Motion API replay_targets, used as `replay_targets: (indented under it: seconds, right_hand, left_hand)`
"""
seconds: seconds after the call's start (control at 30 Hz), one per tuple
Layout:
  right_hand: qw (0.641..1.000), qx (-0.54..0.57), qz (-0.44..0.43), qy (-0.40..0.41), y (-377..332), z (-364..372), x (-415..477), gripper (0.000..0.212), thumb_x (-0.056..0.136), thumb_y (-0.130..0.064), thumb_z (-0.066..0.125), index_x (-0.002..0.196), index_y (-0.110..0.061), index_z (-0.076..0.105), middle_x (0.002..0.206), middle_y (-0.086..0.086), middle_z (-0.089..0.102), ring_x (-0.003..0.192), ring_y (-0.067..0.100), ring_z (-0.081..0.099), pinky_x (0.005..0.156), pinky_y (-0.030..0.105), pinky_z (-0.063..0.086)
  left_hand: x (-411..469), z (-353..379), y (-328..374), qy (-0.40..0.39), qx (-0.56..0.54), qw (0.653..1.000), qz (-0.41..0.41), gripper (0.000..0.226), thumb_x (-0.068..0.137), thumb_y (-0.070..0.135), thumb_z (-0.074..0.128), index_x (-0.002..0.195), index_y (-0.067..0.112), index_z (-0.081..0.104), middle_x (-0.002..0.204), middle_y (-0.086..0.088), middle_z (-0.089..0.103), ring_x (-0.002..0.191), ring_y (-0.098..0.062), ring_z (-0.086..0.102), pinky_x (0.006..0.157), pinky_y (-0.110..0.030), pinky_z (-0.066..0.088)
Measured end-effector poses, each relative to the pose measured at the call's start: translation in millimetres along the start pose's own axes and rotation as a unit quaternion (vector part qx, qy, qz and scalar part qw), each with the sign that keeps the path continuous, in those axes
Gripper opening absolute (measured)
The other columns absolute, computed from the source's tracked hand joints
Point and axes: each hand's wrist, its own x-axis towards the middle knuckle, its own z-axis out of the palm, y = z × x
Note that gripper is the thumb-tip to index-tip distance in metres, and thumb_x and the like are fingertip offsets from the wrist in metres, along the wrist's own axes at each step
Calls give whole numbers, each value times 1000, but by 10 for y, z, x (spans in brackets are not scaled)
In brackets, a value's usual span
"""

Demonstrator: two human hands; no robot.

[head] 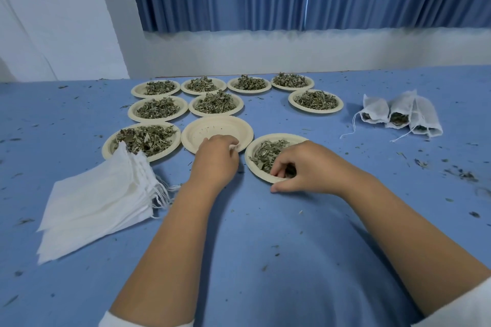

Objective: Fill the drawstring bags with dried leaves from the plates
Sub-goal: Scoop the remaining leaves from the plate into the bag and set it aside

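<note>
Right hand (305, 167) pinching dried leaves (268, 151) on nearest plate (248, 164), left hand (215, 159) clutching perhaps a white bag (235, 146), empty plate (212, 129) just beyond, flat bag stack (98, 194) left, filled bags (397, 114) far right.

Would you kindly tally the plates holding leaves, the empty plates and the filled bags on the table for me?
Plates with dried leaves: 9
Empty plate: 1
Filled drawstring bags: 3
Total: 13
The stack of flat bags overlaps too much to count.
</note>
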Motion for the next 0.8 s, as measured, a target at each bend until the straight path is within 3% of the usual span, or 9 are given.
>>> replay_targets:
  seconds: [0.17, 0.33, 0.57, 0.7, 0.8]
  right_hand:
    - [999, -6, -53, -13, -248, 109, 0, 25, 73, -49, 77, 87, -29, 70, 79, -18, 66, 77, 2, 59, 72, 31, 50]
    - [996, -6, -91, -3, -420, 216, 24, 29, 73, -52, 76, 86, -28, 67, 79, -16, 65, 76, 2, 57, 72, 31, 49]
    - [990, 8, -141, 12, -631, 305, 22, 29, 75, -49, 76, 82, -23, 67, 78, -13, 63, 72, 6, 56, 69, 34, 49]
    - [987, 5, -156, 32, -704, 333, 17, 32, 77, -54, 72, 87, -23, 71, 79, -12, 64, 73, 7, 57, 69, 31, 48]
    - [985, 40, -143, 89, -710, 337, 34, 31, 85, -50, 61, 83, -22, 74, 75, -10, 66, 71, 9, 59, 67, 34, 49]
  left_hand:
    - [-9, -12, 41, 0, -10, 1000, 6, 30, 97, 14, 50, 124, 13, 64, 130, -9, 60, 113, -26, 58, 98, -38, 44]
    - [-12, -44, 34, 3, -14, 1000, -2, 34, 97, 7, 44, 123, 14, 64, 129, -8, 61, 117, -23, 55, 92, -30, 42]
    - [-8, -129, -17, 13, -33, 999, -18, 39, 95, 2, 41, 124, 14, 64, 127, -7, 63, 107, -28, 60, 82, -31, 44]
    - [-16, -167, -53, 3, -44, 999, -29, 42, 94, 0, 38, 125, 13, 63, 132, -6, 61, 118, -25, 56, 92, -33, 45]
    - [-22, -212, -70, 6, -52, 997, -49, 44, 94, -2, 38, 127, 13, 62, 135, -6, 59, 125, -23, 52, 99, -32, 42]
